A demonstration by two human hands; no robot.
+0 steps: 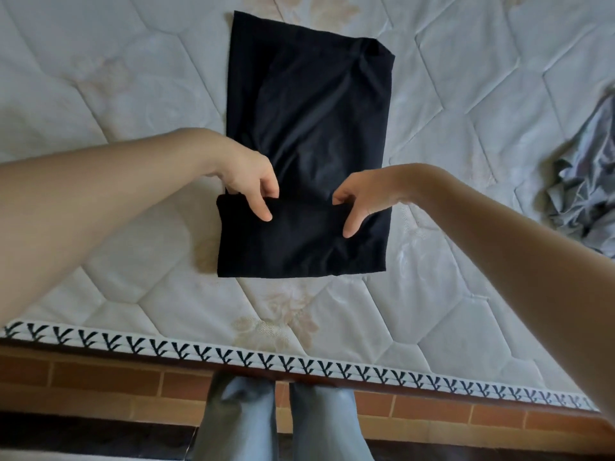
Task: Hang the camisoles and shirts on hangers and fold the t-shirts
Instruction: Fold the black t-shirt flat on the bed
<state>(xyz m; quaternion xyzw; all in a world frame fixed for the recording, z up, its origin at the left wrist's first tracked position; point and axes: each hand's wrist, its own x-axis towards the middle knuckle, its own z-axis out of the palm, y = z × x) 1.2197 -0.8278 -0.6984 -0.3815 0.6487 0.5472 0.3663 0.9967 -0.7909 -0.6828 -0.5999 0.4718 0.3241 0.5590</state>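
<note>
Currently step: folding black t-shirt [309, 134] on mattress [466, 94].
Hands: left hand [249, 181] and right hand [357, 197] pinch the folded edge.
Advice: carry the edges forward evenly.

A black t-shirt [309, 128] lies flat on the mattress [449, 294], narrowed into a long strip running away from the mattress's near edge. Its near end is folded back over itself into a doubled band.
</note>
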